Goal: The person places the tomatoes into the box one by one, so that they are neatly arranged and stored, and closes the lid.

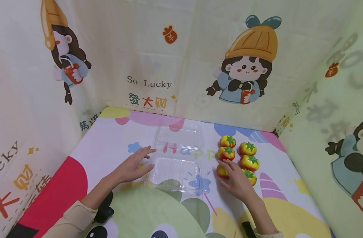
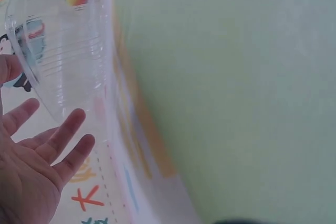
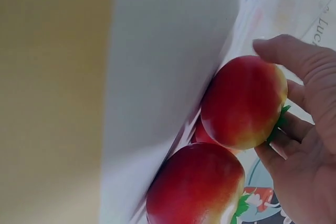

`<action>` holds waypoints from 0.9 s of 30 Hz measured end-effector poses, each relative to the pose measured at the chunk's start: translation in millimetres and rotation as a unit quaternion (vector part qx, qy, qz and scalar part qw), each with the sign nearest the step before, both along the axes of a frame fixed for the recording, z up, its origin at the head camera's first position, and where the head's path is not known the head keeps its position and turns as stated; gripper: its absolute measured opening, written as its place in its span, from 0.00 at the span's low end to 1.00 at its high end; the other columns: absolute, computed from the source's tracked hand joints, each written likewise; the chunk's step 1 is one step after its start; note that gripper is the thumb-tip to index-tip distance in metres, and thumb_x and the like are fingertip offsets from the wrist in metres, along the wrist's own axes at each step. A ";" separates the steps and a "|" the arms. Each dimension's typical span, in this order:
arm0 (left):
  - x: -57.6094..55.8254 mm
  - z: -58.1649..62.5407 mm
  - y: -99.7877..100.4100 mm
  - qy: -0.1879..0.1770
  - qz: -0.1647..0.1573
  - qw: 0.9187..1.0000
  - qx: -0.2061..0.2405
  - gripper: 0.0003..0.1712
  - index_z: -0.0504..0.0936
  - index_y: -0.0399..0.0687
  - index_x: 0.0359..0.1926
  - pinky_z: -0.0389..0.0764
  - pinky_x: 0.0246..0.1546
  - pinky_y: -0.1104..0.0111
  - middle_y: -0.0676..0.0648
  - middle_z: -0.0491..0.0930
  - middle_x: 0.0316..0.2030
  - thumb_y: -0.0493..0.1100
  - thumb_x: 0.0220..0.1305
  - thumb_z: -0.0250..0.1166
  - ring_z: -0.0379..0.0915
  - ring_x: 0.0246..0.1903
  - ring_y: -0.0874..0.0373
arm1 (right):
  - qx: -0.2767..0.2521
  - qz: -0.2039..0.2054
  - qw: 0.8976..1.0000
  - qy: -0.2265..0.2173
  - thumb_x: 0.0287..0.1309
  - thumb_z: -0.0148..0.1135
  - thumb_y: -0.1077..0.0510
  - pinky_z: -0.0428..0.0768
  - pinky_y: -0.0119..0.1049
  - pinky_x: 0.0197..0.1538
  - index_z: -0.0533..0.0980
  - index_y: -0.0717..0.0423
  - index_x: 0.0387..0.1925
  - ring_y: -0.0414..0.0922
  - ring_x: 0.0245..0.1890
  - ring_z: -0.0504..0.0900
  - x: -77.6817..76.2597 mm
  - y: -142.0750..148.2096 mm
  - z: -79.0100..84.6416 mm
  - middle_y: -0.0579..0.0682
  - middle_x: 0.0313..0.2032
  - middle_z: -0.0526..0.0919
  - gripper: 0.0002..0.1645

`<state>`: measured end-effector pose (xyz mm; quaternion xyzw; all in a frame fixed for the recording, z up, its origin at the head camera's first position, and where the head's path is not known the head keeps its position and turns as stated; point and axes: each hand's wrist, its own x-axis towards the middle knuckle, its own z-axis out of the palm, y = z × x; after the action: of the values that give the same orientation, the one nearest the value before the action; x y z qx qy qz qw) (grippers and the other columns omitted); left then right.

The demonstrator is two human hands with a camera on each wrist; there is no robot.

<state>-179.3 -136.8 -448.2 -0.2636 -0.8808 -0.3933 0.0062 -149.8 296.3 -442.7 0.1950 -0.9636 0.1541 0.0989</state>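
A clear plastic clamshell box [image 1: 176, 173] lies opened out on the table, its lid [image 1: 179, 136] folded back to the far side. Beside its left edge is my left hand [image 1: 136, 167], fingers spread and holding nothing. To the right of the box, several red-and-yellow toy tomatoes [image 1: 227, 153] with green leafy tops stand in two rows. My right hand [image 1: 236, 180] reaches over the near end of these rows. In the right wrist view its thumb and fingers lie loosely about one tomato [image 3: 244, 100], with a second tomato [image 3: 194, 182] close by.
A patterned cloth [image 1: 110, 129] covers the table. Printed curtains [image 1: 181, 59] rise behind it and on both sides. A large light-green printed shape [image 1: 157, 211] lies at the front, and a dark strap [image 1: 104, 211] shows at the left wrist.
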 end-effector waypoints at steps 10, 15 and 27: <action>-1.4 -5.0 2.2 0.004 -0.008 1.000 -0.014 0.32 0.71 0.40 0.71 0.82 0.55 0.45 0.33 0.60 0.75 0.45 0.70 0.66 0.79 0.58 0.45 | 0.025 0.021 0.999 0.018 0.41 0.81 0.68 0.81 0.58 0.59 0.75 0.58 0.66 0.62 0.61 0.75 -5.7 1.7 -2.7 0.61 0.61 0.77 0.46; -1.5 -5.0 3.0 0.005 -0.008 1.000 -0.018 0.32 0.72 0.39 0.70 0.84 0.54 0.46 0.33 0.60 0.75 0.45 0.69 0.66 0.80 0.58 0.44 | 0.033 0.019 0.999 0.019 0.41 0.82 0.68 0.81 0.58 0.59 0.75 0.58 0.66 0.62 0.61 0.76 -5.8 1.0 -0.9 0.61 0.61 0.78 0.46; -0.3 -6.1 3.2 0.014 -0.002 1.000 -0.004 0.31 0.72 0.38 0.70 0.85 0.52 0.48 0.32 0.60 0.75 0.44 0.69 0.67 0.80 0.56 0.44 | 0.017 -0.007 1.000 0.014 0.41 0.83 0.64 0.78 0.60 0.62 0.75 0.58 0.66 0.61 0.63 0.76 -4.1 -3.9 2.4 0.59 0.61 0.80 0.47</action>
<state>-179.6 -133.6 -454.3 -0.2711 -0.8816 -0.3860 0.0164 -153.9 292.4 -440.3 0.1921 -0.9659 0.1344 0.1100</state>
